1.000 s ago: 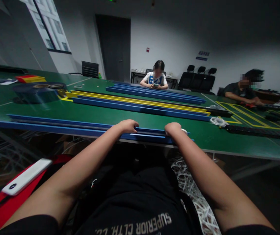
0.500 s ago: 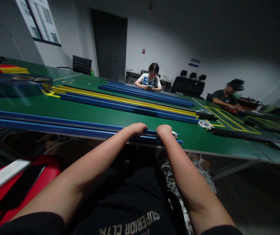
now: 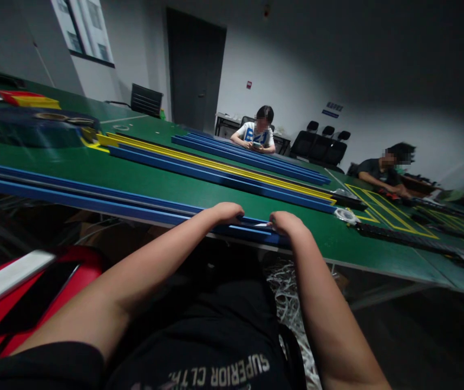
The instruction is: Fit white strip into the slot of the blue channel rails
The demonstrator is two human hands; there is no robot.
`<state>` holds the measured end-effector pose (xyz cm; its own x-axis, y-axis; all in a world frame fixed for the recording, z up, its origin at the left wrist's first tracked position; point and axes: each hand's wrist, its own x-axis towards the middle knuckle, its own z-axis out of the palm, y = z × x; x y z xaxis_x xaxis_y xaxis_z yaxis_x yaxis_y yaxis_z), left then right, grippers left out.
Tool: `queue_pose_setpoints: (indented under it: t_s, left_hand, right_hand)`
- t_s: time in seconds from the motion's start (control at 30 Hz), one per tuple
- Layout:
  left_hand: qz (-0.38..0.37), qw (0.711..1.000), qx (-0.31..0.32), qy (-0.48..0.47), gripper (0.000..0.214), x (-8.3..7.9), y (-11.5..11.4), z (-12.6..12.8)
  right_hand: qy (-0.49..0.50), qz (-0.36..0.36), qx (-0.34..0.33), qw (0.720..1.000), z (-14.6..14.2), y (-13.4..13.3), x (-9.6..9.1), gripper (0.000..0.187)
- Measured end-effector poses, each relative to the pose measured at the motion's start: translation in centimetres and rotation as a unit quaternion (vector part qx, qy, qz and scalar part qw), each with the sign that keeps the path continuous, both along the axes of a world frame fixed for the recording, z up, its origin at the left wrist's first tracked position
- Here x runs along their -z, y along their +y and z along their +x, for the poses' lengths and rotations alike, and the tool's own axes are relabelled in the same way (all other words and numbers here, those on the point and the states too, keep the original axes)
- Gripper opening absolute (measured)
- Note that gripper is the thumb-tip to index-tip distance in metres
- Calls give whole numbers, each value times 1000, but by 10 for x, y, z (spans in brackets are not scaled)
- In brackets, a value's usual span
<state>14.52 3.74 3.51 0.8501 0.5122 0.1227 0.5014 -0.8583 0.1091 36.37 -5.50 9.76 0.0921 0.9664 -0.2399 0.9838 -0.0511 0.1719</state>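
Along the near table edge lies a long blue channel-shaped rail (image 3: 73,195). My left hand (image 3: 228,212) is closed at the rail near its right end, fingers curled down; what they pinch is hidden. A short way to the right, my right hand (image 3: 286,222) is closed too, over the rail's end. From its fingertips a narrow white strip of tape (image 3: 261,225) sticks out toward my left hand, lying over the channel. The rest of what my right hand holds is hidden behind it.
Yellow rails (image 3: 215,167) and more blue rails (image 3: 252,157) lie farther back on the green table (image 3: 158,189). A large dark roll (image 3: 24,130) sits at left, a white tape roll (image 3: 346,216) at right. Two people sit across. A red stool (image 3: 89,265) stands lower left.
My right hand has moved right, away from my left hand, and a white strip now shows between them. The white roll seen beside my right hand before is now hidden. The view has shifted slightly.
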Motion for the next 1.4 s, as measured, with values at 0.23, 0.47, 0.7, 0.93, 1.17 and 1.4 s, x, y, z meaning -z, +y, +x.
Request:
queue_pose_setpoints:
  t_s: [0.23, 0.47, 0.7, 0.93, 1.17, 1.4]
  left_hand:
    - [-14, 999, -32, 4, 24, 1, 14, -76]
    - [-27, 996, -90, 6, 31, 2, 14, -98]
    - [-62, 990, -125, 12, 35, 1, 14, -95]
    - [-64, 988, -142, 13, 35, 1, 12, -94]
    - [-66, 988, -140, 19, 35, 2, 14, -92]
    - [-90, 983, -154, 41, 39, -5, 10, -86]
  right_hand:
    - [60, 22, -77, 995, 4, 2, -12, 34]
    - [61, -42, -77, 994, 15, 6, -3, 38]
    - [-55, 22, -69, 996, 4, 7, 2, 47]
    - [-77, 0, -18, 997, -11, 4, 12, 40]
    - [-69, 4, -9, 998, -17, 2, 12, 36]
    - [-66, 4, 15, 998, -26, 7, 16, 35]
